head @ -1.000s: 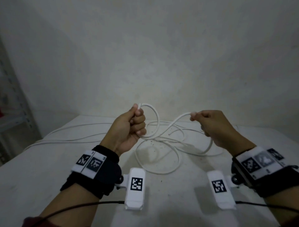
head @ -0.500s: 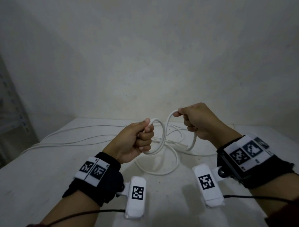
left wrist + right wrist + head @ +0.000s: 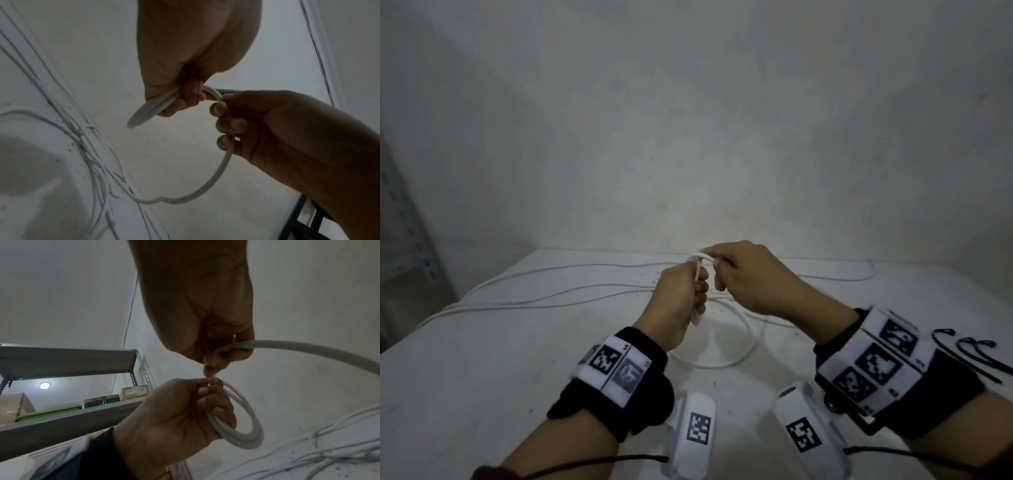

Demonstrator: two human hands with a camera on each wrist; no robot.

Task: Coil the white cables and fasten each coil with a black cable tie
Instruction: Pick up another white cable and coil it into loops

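My left hand [image 3: 681, 298] grips a small coil of white cable [image 3: 244, 433] in its fist above the white table [image 3: 482, 370]; the coil's loops [image 3: 144, 112] poke out under the fingers. My right hand [image 3: 750, 277] touches the left from the right and pinches the running cable [image 3: 308, 347], which arcs down [image 3: 218, 175] to the table. A loose loop of the same cable [image 3: 736, 356] lies below the hands. Black cable ties [image 3: 969, 356] lie on the table by my right wrist.
More white cables [image 3: 551, 294] run leftward across the table and over its left edge. A tangle of them [image 3: 329, 454] lies under the hands. A grey metal shelf [image 3: 68, 360] with boxes stands at the left. The wall rises just behind the table.
My right hand has swung left with its strand of cable until it meets the left hand, adding a loop to the coil. The head view has tilted, bringing the cable ties into sight.
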